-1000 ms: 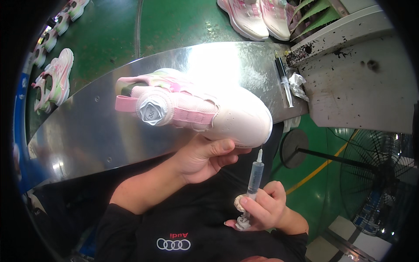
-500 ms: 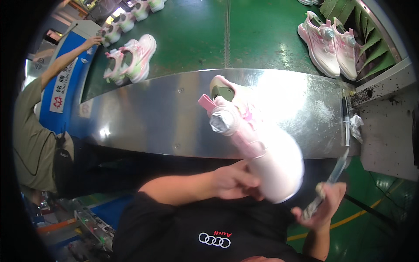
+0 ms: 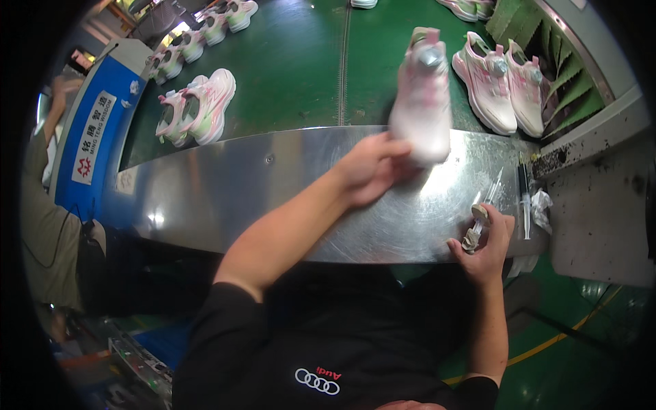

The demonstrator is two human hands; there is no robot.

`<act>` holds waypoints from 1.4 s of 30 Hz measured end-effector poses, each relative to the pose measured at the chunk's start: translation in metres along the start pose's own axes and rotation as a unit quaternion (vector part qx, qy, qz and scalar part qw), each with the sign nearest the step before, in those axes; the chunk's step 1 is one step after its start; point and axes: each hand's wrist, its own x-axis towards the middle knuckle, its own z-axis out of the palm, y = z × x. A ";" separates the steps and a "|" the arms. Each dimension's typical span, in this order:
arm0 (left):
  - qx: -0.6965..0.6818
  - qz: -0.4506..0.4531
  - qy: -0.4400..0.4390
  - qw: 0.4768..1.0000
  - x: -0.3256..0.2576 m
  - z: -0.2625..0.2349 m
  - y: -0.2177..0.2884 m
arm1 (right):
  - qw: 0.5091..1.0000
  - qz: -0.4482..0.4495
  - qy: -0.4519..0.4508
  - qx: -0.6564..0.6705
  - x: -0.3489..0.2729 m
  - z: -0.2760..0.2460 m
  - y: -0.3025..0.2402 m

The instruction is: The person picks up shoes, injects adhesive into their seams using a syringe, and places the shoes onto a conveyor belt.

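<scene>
My left hand (image 3: pixel 372 171) grips a white and pink sneaker (image 3: pixel 421 102) by its toe end. The sneaker is slightly blurred, its heel pointing away from me, over the border of the metal bench (image 3: pixel 307 205) and the green belt. A silvery wrapped knob sits near its tongue. In my right hand (image 3: pixel 488 253), above the bench's right part, is a syringe (image 3: pixel 473 238) with a slim tip pointing away. Beige wrapping covers its plunger end and finger flange. Further right, another syringe (image 3: pixel 525 212) lies on the bench beside a crumpled white wad (image 3: pixel 541 208).
On the green belt (image 3: pixel 301 82) stand a sneaker pair (image 3: pixel 486 85) at right, another pair (image 3: pixel 208 109) at left and several sneakers (image 3: pixel 213 29) behind. Green flaps (image 3: pixel 570 68) hang above a grey metal housing (image 3: pixel 594 219). A co-worker (image 3: pixel 44 232) stands left, near a blue machine panel (image 3: pixel 96 130).
My left hand has carried the sneaker away from my body toward the belt. My right hand has moved forward over the bench with the syringe. The co-worker's arm has drawn back from the shoe row.
</scene>
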 end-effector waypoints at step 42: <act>0.150 0.277 0.362 0.877 -0.177 -0.201 0.210 | 0.999 0.003 0.028 -0.039 -0.002 -0.006 -0.004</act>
